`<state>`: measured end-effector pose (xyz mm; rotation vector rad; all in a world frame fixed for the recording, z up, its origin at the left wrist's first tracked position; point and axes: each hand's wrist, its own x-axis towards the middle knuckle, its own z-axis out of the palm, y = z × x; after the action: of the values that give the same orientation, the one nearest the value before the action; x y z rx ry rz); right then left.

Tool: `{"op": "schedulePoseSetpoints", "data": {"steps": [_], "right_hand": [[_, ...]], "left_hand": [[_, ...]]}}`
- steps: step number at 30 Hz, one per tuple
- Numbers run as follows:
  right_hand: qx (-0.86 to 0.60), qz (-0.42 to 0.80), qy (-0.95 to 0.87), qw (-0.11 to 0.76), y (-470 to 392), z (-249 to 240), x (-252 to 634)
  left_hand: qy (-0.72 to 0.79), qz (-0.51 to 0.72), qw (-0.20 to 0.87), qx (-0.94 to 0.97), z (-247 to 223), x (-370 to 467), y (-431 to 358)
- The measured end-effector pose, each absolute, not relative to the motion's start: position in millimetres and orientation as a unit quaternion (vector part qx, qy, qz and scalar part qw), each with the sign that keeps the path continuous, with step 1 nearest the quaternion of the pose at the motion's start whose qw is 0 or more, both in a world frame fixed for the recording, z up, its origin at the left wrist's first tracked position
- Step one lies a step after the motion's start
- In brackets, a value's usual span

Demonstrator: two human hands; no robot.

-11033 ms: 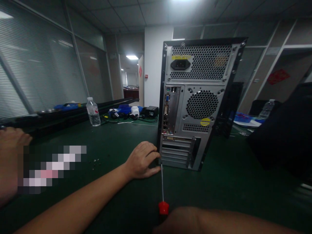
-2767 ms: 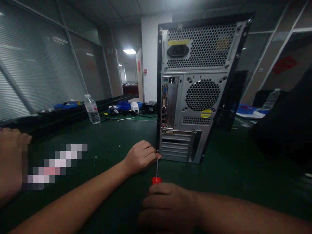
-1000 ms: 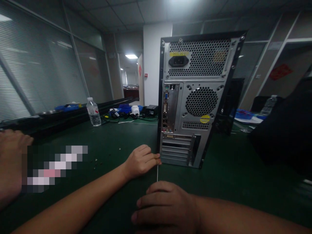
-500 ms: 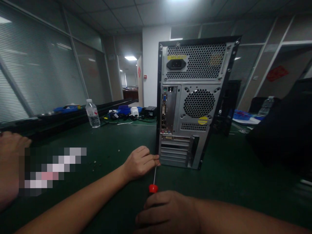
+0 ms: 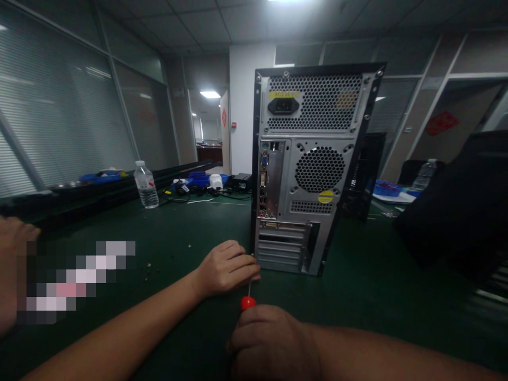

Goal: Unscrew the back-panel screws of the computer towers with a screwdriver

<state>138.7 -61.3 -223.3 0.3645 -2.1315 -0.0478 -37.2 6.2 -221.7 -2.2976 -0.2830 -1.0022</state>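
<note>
A computer tower case (image 5: 313, 174) stands upright with its rear panel toward me. My right hand (image 5: 273, 338) is wrapped round the handle of a screwdriver (image 5: 248, 302), whose red collar shows above my fingers. Its thin shaft points away from me toward the lower left edge of the case. There my left hand (image 5: 226, 267) is closed, its fingertips pinching round the far end of the shaft and touching the case corner. The screwdriver tip is hidden by those fingers.
Another person's hand (image 5: 16, 238) is at the left edge beside a blurred-out patch. Small screws (image 5: 148, 267) lie on the green table. Farther back are a water bottle (image 5: 146, 185), a blue tray (image 5: 198, 179), cables and a black adapter (image 5: 241, 182). Dark equipment (image 5: 456, 211) stands on the right.
My view has shifted slightly, so the case sits a little farther left. The screwdriver stays at the case's lower left edge, and my right hand's fingers have turned a little on the handle.
</note>
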Motion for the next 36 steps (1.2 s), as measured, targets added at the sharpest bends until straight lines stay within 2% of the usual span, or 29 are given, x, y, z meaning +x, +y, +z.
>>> {"op": "schedulePoseSetpoints", "data": {"steps": [3,7,13,15,21,30,34,36], "right_hand": [[0.123,-0.031,-0.866,0.484,-61.0,-223.0,139.6],[0.171,-0.086,-0.863,0.468,-59.0,-223.7,140.7],[0.169,-0.076,-0.92,0.345,-53.4,-229.3,142.3],[0.174,-0.07,-0.922,0.339,-51.5,-232.0,142.1],[0.199,-0.062,-0.882,0.423,-51.7,-235.2,138.2],[0.168,-0.036,-0.876,0.451,-62.7,-222.9,142.2],[0.107,-0.014,-0.85,0.515,-67.4,-226.3,142.4],[0.086,-0.016,-0.849,0.521,-68.9,-228.7,141.5]], "left_hand": [[-0.085,-0.389,0.29,-0.87,-220.0,-34.4,4.2],[-0.057,-0.399,0.282,-0.871,-216.7,-32.6,2.8],[-0.027,-0.376,0.282,-0.882,-212.4,-35.9,2.1],[-0.023,-0.365,0.284,-0.886,-211.5,-36.7,2.0],[-0.027,-0.342,0.282,-0.896,-211.9,-37.6,2.7],[-0.035,-0.343,0.271,-0.899,-218.1,-36.3,4.4],[-0.046,-0.338,0.264,-0.902,-219.6,-36.3,5.9],[-0.052,-0.35,0.267,-0.896,-219.6,-36.2,5.7]]}}
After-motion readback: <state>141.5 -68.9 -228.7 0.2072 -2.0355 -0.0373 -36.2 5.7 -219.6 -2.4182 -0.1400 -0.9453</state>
